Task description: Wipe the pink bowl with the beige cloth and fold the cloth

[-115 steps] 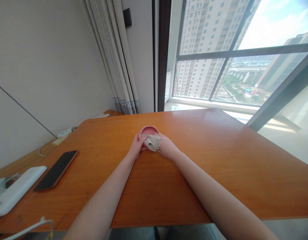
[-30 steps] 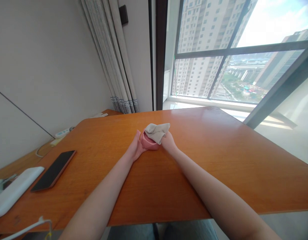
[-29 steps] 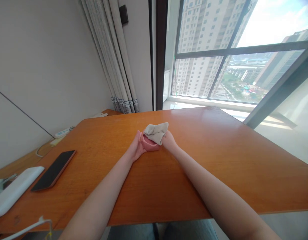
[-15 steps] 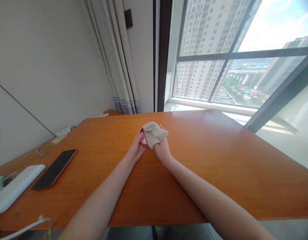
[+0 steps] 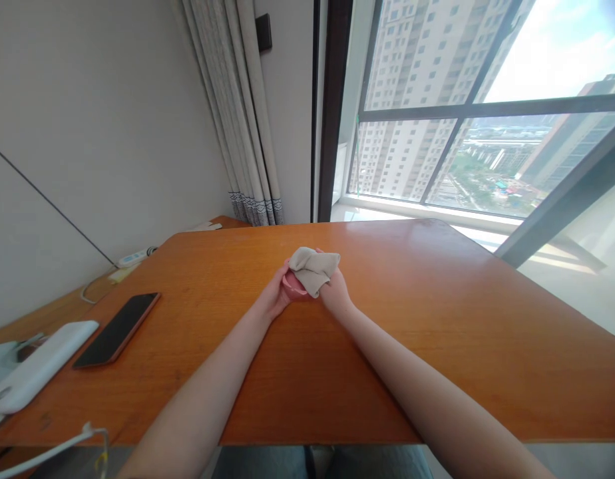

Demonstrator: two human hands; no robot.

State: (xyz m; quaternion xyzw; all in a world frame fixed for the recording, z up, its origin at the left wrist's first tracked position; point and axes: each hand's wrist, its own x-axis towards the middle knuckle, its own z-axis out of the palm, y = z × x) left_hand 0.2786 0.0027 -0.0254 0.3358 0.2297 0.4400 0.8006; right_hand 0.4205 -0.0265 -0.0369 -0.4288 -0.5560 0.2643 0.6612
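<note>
Above the middle of the wooden table (image 5: pixel 227 266), my left hand (image 5: pixel 276 293) is closed on the side of a small pink bowl (image 5: pixel 293 287). A folded beige cloth (image 5: pixel 315 267) lies over the bowl's upper right part and hides much of it. My right hand (image 5: pixel 336 291) grips the cloth from the right, its fingers mostly covered by the fabric. Both hands are close together, with the bowl and cloth between them.
A dark-screened phone (image 5: pixel 118 330) and a white flat device (image 5: pixel 42 364) lie at the left. A white cable (image 5: pixel 52 452) crosses the near left corner. A power strip (image 5: pixel 134 258) sits by the wall. Beyond the table are a curtain (image 5: pixel 237 120) and a window (image 5: pixel 412 153).
The pink bowl has tilted and shows more of its near side below the cloth. The cloth and right hand have shifted slightly right. The whole view has moved a little.
</note>
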